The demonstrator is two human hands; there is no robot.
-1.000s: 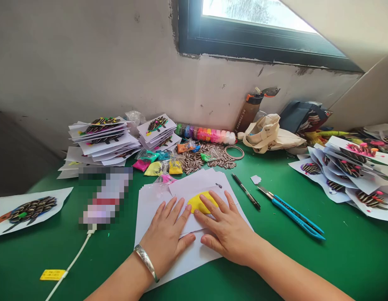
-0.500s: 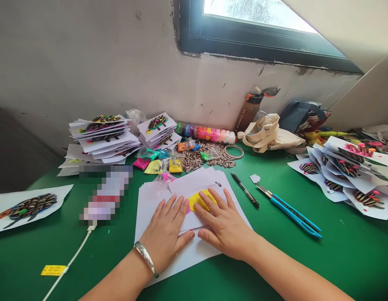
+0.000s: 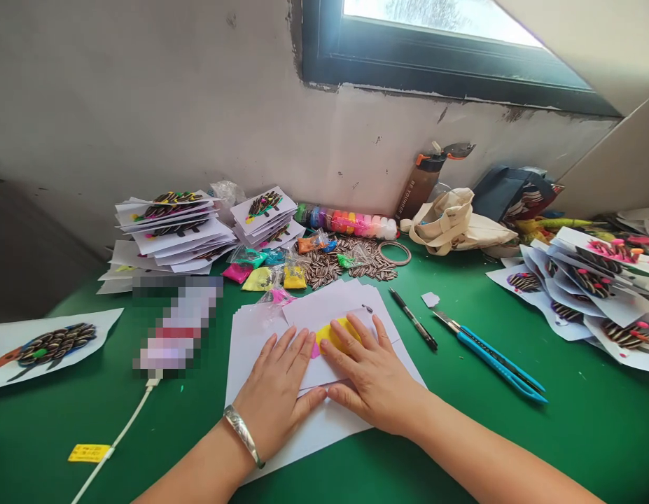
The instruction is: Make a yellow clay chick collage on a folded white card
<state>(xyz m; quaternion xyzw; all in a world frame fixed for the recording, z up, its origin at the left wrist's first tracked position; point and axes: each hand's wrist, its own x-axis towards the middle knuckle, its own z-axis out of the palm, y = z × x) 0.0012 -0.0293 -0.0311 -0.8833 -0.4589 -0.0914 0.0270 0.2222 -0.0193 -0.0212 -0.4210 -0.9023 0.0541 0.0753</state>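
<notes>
A flat yellow clay-like patch (image 3: 325,335) with a small pink bit (image 3: 316,349) at its left end lies on a white sheet (image 3: 308,308). Beneath that sheet is a stack of white paper (image 3: 250,336). My left hand (image 3: 276,392), a silver bangle at its wrist, rests flat on the sheet beside the pink bit. Across the yellow patch spread the fingers of my right hand (image 3: 374,374), hiding part of it. Both hands are open, thumbs nearly touching. A small dark mark (image 3: 367,308) shows beyond the right fingertips.
Right of the paper lie a pen (image 3: 414,320) and a blue-handled craft knife (image 3: 495,357). Bags of coloured clay (image 3: 258,279) and striped seeds (image 3: 318,269) sit behind. Card piles (image 3: 185,245) flank them, plus a bottle (image 3: 423,185), cloth bag (image 3: 455,224) and blurred device (image 3: 180,325).
My right hand has shifted very slightly left, its thumb nearer the left thumb. My left hand stays about where it was. The camera view has turned a little.
</notes>
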